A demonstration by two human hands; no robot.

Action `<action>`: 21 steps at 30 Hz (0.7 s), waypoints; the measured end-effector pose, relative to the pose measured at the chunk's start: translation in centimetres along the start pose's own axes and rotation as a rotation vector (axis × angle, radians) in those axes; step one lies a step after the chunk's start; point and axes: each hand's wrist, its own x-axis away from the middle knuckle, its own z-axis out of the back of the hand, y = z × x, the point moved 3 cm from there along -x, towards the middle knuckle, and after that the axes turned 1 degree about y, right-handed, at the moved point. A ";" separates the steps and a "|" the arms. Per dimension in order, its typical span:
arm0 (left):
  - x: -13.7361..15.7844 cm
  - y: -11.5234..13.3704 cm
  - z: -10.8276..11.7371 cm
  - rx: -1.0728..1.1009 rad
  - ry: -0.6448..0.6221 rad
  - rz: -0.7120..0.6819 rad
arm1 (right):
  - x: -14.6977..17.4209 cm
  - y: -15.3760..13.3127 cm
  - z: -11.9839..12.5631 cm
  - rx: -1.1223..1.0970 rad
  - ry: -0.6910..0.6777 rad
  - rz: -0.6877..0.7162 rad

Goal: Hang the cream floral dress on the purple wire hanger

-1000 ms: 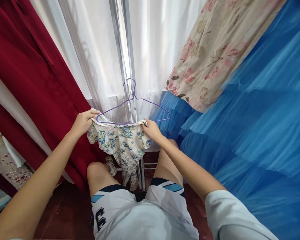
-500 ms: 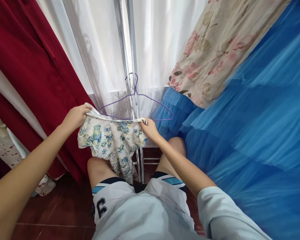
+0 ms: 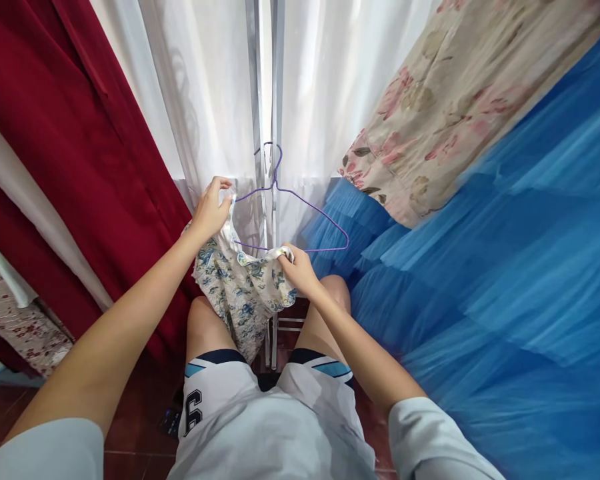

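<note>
The left hand (image 3: pixel 211 212) pinches one end of the top edge of a small floral garment (image 3: pixel 240 293) and holds it high, up against the left shoulder of a purple wire hanger (image 3: pixel 300 220). The right hand (image 3: pixel 297 269) grips the other end of that edge lower down, bunched in its fingers right at the hanger's bottom wire. Both hands are closed on cloth, neither is free. The garment hangs slack between them and trails down in front of the person's knees, near the foot of a metal pole (image 3: pixel 266 100). The hanger's hook sits around or against that pole; which of the two cannot be told from here. White curtain (image 3: pixel 200 87) hangs behind, a red curtain (image 3: pixel 55 133) to the left, a rose-print cloth (image 3: pixel 450 100) and blue tulle (image 3: pixel 505 267) to the right. The step in hand looks to be fitting the garment onto the hanger: the left end is raised to the wire, the right end not yet over it. The next move would seem to call for drawing the edge open and slipping each end over its own hanger shoulder, with the hanger kept from swinging on its hook. The wire is thin and the cloth light, so an uneven pull could tip the hanger or let the cloth slide off.
</note>
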 end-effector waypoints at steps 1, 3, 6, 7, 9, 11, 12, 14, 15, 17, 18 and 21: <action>0.1 0.1 -0.1 0.004 0.041 0.013 | 0.2 0.0 0.3 -0.010 -0.002 0.011; 0.3 0.0 -0.1 -0.004 0.070 0.011 | 0.9 0.0 1.4 -0.024 0.042 0.039; 0.4 -0.4 0.0 -0.034 0.058 -0.022 | 2.1 0.6 4.4 0.012 0.237 0.062; 0.4 -0.5 0.1 -0.039 0.060 -0.032 | 2.4 1.0 5.6 0.046 0.317 0.068; 0.5 -0.6 0.2 -0.039 0.065 -0.047 | 2.5 1.8 8.3 0.136 0.449 0.090; 0.6 -0.5 0.2 -0.034 0.060 -0.054 | 1.7 2.4 10.9 0.216 0.539 0.114; 0.6 -0.4 0.2 -0.032 0.058 -0.054 | 0.9 2.7 12.1 0.244 0.551 0.121; 0.7 -0.3 0.3 -0.028 0.062 -0.054 | -0.8 3.0 13.9 0.269 0.504 0.112; 0.7 -0.2 0.3 -0.029 0.065 -0.054 | -1.6 3.0 14.6 0.269 0.456 0.100; 0.6 -0.4 0.6 -0.046 0.075 -0.048 | -2.7 2.9 15.5 0.219 0.335 0.064; 0.6 -0.7 0.7 -0.059 0.077 -0.034 | -3.0 2.8 15.8 0.145 0.272 0.030; 0.5 -2.2 0.6 -0.047 0.040 0.068 | -3.4 2.4 15.9 -0.246 0.029 -0.147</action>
